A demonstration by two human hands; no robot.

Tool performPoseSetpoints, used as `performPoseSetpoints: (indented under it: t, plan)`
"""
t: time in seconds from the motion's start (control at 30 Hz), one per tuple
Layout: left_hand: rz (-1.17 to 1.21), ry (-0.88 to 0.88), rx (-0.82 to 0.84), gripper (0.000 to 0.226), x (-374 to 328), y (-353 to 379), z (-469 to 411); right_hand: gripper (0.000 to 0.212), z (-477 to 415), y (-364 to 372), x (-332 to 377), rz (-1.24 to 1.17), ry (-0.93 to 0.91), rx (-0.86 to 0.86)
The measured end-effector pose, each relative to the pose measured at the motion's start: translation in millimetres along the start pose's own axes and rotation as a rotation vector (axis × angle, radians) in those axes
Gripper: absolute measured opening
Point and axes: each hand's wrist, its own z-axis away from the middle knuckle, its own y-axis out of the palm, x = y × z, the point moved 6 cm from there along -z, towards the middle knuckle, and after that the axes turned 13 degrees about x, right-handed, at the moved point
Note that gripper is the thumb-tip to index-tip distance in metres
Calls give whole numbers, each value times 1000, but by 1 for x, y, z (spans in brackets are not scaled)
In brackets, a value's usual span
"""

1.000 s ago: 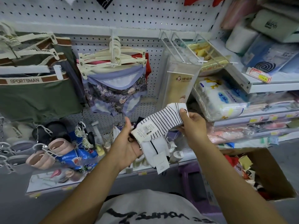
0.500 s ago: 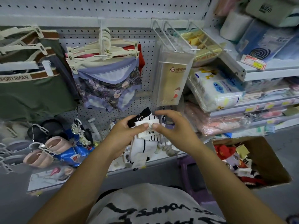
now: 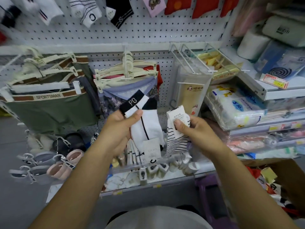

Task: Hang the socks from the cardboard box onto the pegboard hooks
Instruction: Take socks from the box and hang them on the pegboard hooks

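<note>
**Socks parted between the hands.** Half a second ago your hands met on one bundle. Now they are apart, each with its own socks, so hanging can probably begin.

- **Left hand:** your left hand (image 3: 122, 128) grips the white PG sock (image 3: 145, 129) just below its black cuff, thumb on top, toe hanging down.
- **Right hand:** your right hand (image 3: 194, 129), just beside it, pinches the striped sock (image 3: 176, 142) at its paper label.
- **Arms:** both forearms reach forward, palms turned inward.
- **Surroundings:** the pegboard (image 3: 148, 33) rises beyond and above both hands, with bare wire hooks (image 3: 189, 58) above the right. The cardboard box (image 3: 288, 176) sits low, right of your right forearm.
</note>
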Motion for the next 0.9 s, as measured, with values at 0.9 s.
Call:
performPoseSetpoints:
  t: [0.9]
  plan:
    - [-415,343,-180,17,-222,-13,-47,30,-169,22,191,-349,-241,35]
